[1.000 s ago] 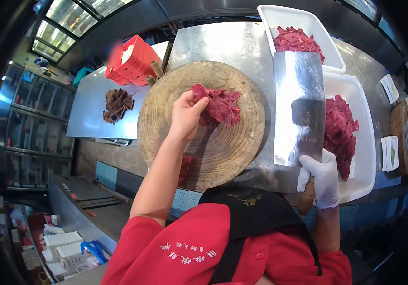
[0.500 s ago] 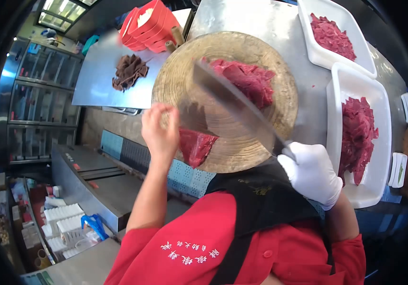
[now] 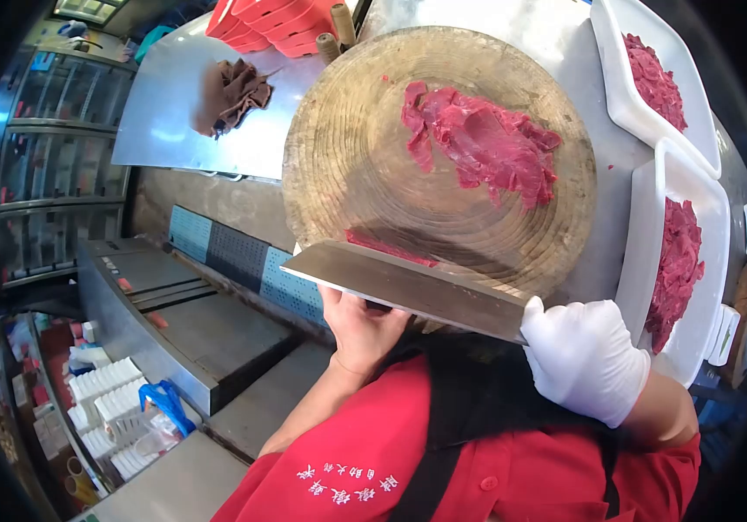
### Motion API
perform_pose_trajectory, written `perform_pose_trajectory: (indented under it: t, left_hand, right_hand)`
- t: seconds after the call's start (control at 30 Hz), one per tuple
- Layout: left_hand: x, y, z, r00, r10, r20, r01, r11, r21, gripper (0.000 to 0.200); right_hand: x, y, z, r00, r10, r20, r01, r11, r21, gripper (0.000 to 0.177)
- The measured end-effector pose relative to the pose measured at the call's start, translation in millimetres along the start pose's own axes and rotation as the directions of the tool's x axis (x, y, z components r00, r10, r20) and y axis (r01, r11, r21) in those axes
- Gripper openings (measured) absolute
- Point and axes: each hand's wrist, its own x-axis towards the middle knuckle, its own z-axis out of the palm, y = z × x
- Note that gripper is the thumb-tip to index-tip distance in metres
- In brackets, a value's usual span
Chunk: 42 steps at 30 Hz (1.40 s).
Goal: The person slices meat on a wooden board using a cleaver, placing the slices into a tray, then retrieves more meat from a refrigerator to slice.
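Observation:
My right hand (image 3: 584, 361), in a white glove, is closed round the handle of a cleaver (image 3: 408, 283). The cleaver's broad blade lies slanted across the near edge of a round wooden chopping block (image 3: 338, 165). Just beyond the blade shows a strip of a raw red meat piece (image 3: 382, 247); the blade covers the rest. Bare and bent, my left hand (image 3: 360, 331) grips the near side of this piece, its fingertips hidden under the blade. Farther back on the block lies a heap of sliced raw meat (image 3: 486, 143).
Two white tubs, a far one (image 3: 608, 61) and a near one (image 3: 639, 252), hold cut meat at the right. A brown cloth (image 3: 238, 96) and stacked red baskets (image 3: 273, 26) are on the steel table at the left. Wooden handles (image 3: 342, 24) stand beside the block.
The cleaver has swung down and toward me, from above the block to its near edge. My left hand has moved down and right to the meat piece. The view has shifted.

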Motion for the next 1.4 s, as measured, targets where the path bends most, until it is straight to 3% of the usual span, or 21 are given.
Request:
perform_pose_trajectory:
  t: [0.07, 0.2, 0.27, 0.3, 0.37, 0.47, 0.53, 0.57, 0.6, 0.63, 0.77, 0.83, 0.9, 1.03, 1.1, 1.17, 1.23, 1.27, 1.3, 1.37, 1.4]
  left_hand:
    - [0.2, -2.5, 1.5, 1.0, -0.007, 0.0, 0.007, 0.997, -0.08, 0.042]
    - [1.7, -6.9, 0.5, 1.0, 0.023, 0.002, -0.023, 1.0, -0.011, 0.042]
    - [-0.9, -11.1, 0.3, 1.0, 0.002, 0.028, -0.001, 1.0, -0.024, 0.044]
    - [0.3, -11.0, 0.6, 1.0, 0.001, 0.029, 0.0, 1.0, -0.026, 0.044]
    - [5.5, -6.3, -1.0, 1.0, 0.001, 0.03, 0.0, 0.999, -0.035, 0.045]
    - [13.5, 4.5, -8.1, 0.993, -0.116, 0.037, 0.115, 0.993, 0.038, 0.045]
    - [14.1, 4.4, -8.6, 0.998, -0.055, 0.002, 0.055, 0.997, 0.058, 0.045]
    - [15.5, 0.8, -6.3, 0.999, 0.001, -0.037, 0.002, 0.997, 0.077, 0.045]
    - [7.4, -5.8, -0.1, 0.992, -0.111, -0.057, 0.107, 0.992, -0.062, 0.046]
    - [8.8, -6.4, -0.2, 0.992, -0.115, -0.059, 0.111, 0.992, -0.063, 0.046]
    - [21.5, -0.6, -4.7, 0.998, -0.057, -0.01, 0.056, 0.991, -0.119, 0.046]
    - [24.7, -0.9, -4.6, 1.0, 0.012, -0.027, -0.013, 1.0, -0.024, 0.046]
    - [22.2, 1.2, -4.2, 0.999, 0.037, -0.014, -0.037, 0.999, -0.024, 0.047]
    - [17.5, 8.1, -2.8, 0.997, -0.017, -0.078, 0.016, 1.0, -0.011, 0.043]
    - [12.1, 3.4, -2.0, 0.995, -0.069, -0.071, 0.063, 0.995, -0.079, 0.045]
    - [15.7, 3.0, -7.9, 0.998, -0.055, -0.019, 0.053, 0.995, -0.08, 0.042]
    - [19.2, 5.5, -14.6, 0.994, -0.055, -0.092, 0.046, 0.994, -0.098, 0.034]
    - [21.5, 0.5, -14.8, 0.989, -0.093, -0.113, 0.066, 0.973, -0.223, 0.031]
    - [26.3, 3.4, -15.8, 0.981, -0.182, -0.07, 0.122, 0.852, -0.509, 0.031]
    - [40.1, 13.7, -21.6, 0.916, -0.339, 0.214, 0.339, 0.371, -0.864, 0.038]
    - [50.2, 20.0, -19.9, 0.924, -0.141, 0.355, 0.378, 0.192, -0.906, 0.052]
  right_hand:
    - [-0.9, 2.5, 1.2, 0.997, -0.069, -0.046, 0.063, 0.991, -0.117, 0.01]
    - [12.7, 4.9, -3.7, 0.988, -0.135, -0.07, 0.131, 0.99, -0.057, 0.01]
    - [25.9, 6.5, -12.4, 0.986, -0.138, 0.096, 0.128, 0.986, 0.103, 0.01]
    - [36.4, 5.7, -13.5, 0.986, -0.137, 0.098, 0.127, 0.987, 0.103, 0.01]
    - [61.7, 0.9, -14.2, 0.97, -0.143, 0.195, 0.078, 0.949, 0.306, 0.012]
    - [86.5, -7.7, 4.3, 0.983, -0.18, -0.016, 0.174, 0.914, 0.366, 0.013]
    - [81.0, -9.4, 4.4, 0.976, -0.202, -0.087, 0.219, 0.912, 0.347, 0.013]
    - [73.5, -9.2, 2.6, 0.985, -0.171, -0.018, 0.167, 0.925, 0.341, 0.013]
    - [66.8, -8.1, 0.1, 0.989, -0.14, 0.056, 0.113, 0.936, 0.334, 0.013]
    - [58.3, -3.8, -14.3, 0.967, -0.132, 0.218, 0.069, 0.959, 0.275, 0.011]
    - [60.1, -1.4, -20.8, 0.959, -0.079, 0.272, 0.009, 0.969, 0.249, 0.012]
    - [98.7, -10.1, 5.1, 0.974, -0.224, -0.024, 0.218, 0.908, 0.358, 0.015]
    - [115.8, -22.7, 9.2, 0.959, -0.228, -0.167, 0.268, 0.922, 0.28, 0.016]
    - [79.6, -15.3, 7.5, 0.977, -0.157, -0.146, 0.191, 0.947, 0.257, 0.013]
    - [48.7, -1.8, -0.2, 0.998, -0.056, 0.029, 0.05, 0.983, 0.177, 0.012]
    - [18.3, 1.8, 2.3, 0.995, 0.089, -0.04, -0.09, 0.995, -0.042, 0.01]
    - [-3.1, 9.3, -0.4, 0.988, 0.12, -0.095, -0.115, 0.992, 0.056, 0.011]
    - [-12.9, 13.2, -1.8, 0.98, 0.143, -0.137, -0.12, 0.979, 0.164, 0.012]
    - [-22.2, 17.1, -1.7, 0.977, 0.15, -0.15, -0.127, 0.98, 0.155, 0.012]
    - [-37.7, 24.1, -1.2, 0.965, 0.185, -0.188, -0.039, 0.804, 0.594, 0.018]
    - [-45.1, 25.4, -6.5, 0.96, 0.276, 0.036, -0.198, 0.585, 0.786, 0.019]
